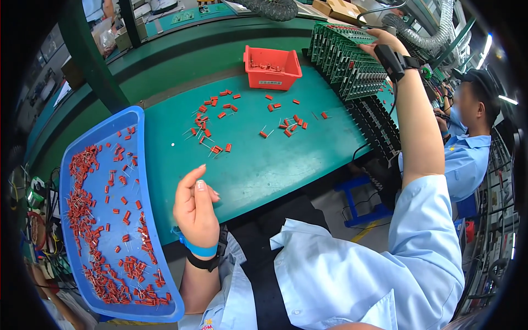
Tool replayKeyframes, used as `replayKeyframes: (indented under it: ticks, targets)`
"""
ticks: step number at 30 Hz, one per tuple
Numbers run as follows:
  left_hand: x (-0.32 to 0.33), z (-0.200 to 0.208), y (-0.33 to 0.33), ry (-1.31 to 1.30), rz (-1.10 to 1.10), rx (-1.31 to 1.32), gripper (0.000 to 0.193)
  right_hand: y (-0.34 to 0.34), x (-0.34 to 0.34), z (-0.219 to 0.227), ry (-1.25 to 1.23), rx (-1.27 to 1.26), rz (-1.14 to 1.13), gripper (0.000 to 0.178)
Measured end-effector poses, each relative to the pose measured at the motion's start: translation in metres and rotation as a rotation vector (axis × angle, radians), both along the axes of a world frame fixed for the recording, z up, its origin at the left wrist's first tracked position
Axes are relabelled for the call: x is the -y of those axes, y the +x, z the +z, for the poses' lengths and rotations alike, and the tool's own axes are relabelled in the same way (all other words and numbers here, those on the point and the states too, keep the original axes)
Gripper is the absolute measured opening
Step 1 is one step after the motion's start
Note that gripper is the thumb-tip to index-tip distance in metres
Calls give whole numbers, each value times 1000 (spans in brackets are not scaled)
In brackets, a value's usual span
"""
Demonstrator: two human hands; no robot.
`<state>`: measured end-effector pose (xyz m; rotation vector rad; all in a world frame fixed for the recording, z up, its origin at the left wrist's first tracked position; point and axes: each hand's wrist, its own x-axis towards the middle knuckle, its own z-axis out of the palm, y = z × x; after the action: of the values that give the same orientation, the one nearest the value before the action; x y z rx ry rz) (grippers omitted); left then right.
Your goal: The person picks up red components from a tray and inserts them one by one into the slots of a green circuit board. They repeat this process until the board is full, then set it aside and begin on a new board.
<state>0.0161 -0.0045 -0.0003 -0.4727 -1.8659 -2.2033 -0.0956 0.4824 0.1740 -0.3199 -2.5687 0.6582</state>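
Note:
Over the green mat (258, 176), my left hand (196, 212) hovers with its fingers loosely curled and tips apart. Nothing shows in it. My right hand (388, 43) reaches to the far right, thumb and fingers at the upper edge of a green circuit board (366, 69). That board belongs to a row of upright boards (333, 52) in a black rack (369, 118); the grip is partly hidden. Small red two-legged capacitors (204, 132) lie scattered on the mat beyond my left hand. Left of that hand, a blue tray (157, 231) holds many more capacitors (82, 203).
A red bin (273, 82) with some capacitors inside stands at the mat's far side. Grey ducting (434, 33) hangs at the far right. A person in light blue (467, 159) sits to the right. A blue stool (363, 203) stands below the table edge.

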Motion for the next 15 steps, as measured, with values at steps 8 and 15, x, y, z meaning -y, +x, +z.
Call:
replayKeyframes:
  ticks: [8, 15]
  targets:
    - [1, 0, 1, -35, 25, -13, 23, 29, 0, 2, -843, -72, 11, 41]
    - [1, -1, 1, -12, 0, -33, 23, 73, 4, -65, 659, -119, 50, 42]
